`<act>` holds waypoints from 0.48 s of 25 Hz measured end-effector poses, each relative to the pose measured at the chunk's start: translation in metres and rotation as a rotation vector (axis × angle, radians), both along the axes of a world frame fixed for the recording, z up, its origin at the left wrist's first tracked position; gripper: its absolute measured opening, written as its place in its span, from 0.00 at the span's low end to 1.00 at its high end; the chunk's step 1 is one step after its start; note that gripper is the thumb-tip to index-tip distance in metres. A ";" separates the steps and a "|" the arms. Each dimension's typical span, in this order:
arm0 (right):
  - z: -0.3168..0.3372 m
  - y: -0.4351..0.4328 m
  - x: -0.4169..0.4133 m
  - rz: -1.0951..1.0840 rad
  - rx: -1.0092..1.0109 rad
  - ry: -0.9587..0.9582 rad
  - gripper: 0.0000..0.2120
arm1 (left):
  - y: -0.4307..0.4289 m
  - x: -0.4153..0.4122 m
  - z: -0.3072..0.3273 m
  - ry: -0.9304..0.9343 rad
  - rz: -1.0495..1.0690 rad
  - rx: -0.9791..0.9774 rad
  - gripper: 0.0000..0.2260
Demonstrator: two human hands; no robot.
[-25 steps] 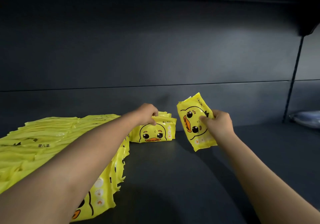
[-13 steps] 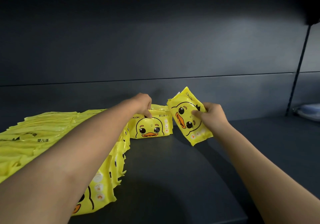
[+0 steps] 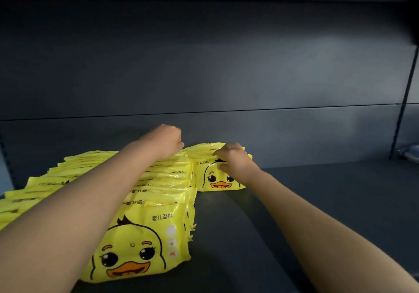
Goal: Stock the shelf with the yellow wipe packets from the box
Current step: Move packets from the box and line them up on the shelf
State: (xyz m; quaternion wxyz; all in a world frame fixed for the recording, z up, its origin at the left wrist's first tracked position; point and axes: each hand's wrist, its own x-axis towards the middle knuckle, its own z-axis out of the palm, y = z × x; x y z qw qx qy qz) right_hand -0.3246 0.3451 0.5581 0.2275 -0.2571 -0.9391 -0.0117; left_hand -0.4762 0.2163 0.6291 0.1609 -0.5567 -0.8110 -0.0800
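Yellow wipe packets with a duck face stand in a long row on the left of the dark shelf. A second short row starts at the back, and its front packet stands upright facing me. My right hand pinches that packet's top right corner. My left hand reaches over the long row, its fingers curled on the tops of the packets behind the front one. The box is not in view.
The shelf's dark back panel rises right behind the packets. A vertical upright closes off the bay on the right, with a pale object beyond it. Bare shelf floor lies to the right of the rows.
My right hand has carried the tilted packet left and down and stood it upright at the front of the short back row. My left hand has stayed on the packets behind it.
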 end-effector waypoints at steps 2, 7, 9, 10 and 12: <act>-0.010 0.000 0.000 -0.025 0.036 0.003 0.30 | -0.008 -0.004 -0.001 -0.024 -0.002 0.018 0.15; -0.010 0.000 -0.003 -0.056 0.039 -0.012 0.36 | -0.012 -0.003 -0.003 -0.014 -0.022 -0.009 0.14; -0.008 -0.002 -0.004 -0.071 0.029 -0.041 0.37 | -0.011 0.003 -0.003 -0.004 -0.035 -0.006 0.14; -0.006 -0.004 -0.003 -0.081 0.037 -0.061 0.37 | -0.012 0.006 -0.003 0.000 -0.038 -0.002 0.14; 0.001 -0.010 0.002 -0.108 0.058 -0.110 0.37 | -0.013 0.012 -0.002 0.011 -0.046 0.019 0.13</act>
